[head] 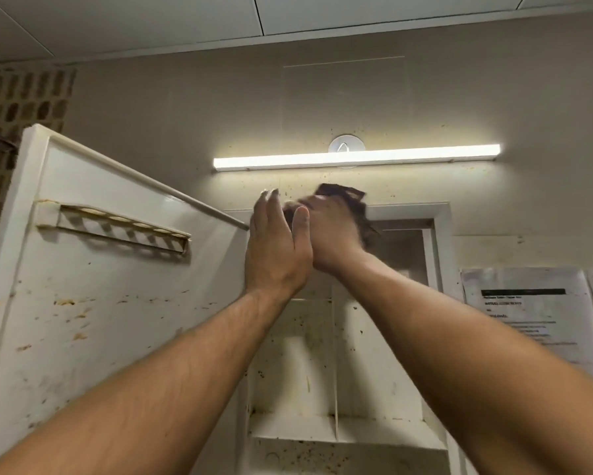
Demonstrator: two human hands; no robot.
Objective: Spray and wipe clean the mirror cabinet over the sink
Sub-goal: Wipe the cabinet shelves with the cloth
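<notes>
Door: white-painted cabinet door (110,303), rust-spotted inner face, swung open below and left of the lit white strip light (356,157); its mirror side faces away, unseen.
Rack: cream slotted holder rail (117,228) fixed on that door, below-left of the strip light.
Left: left hand (278,248) just below the strip light's middle, fingers straight and released, flat by the door's top corner; whether it touches anything cannot be told.
Right: right hand (329,234) just beside the left one, under the strip light's middle, clenched round a dark brown cloth (346,195), blurred.
Cabinet: white mirror cabinet body (408,210), speckled shelves inside, directly below the strip light.
Sheet: white printed paper sheet (528,313) below the strip light's right end.
Risk: the free-hanging door may swing if pushed while wiping; a soiled cloth would likely smear the specks rather than lift them; wetted rust could streak the paint.
Writing: the sheet's print is too blurred to read; a black bar covers its top line; no brand shows.
</notes>
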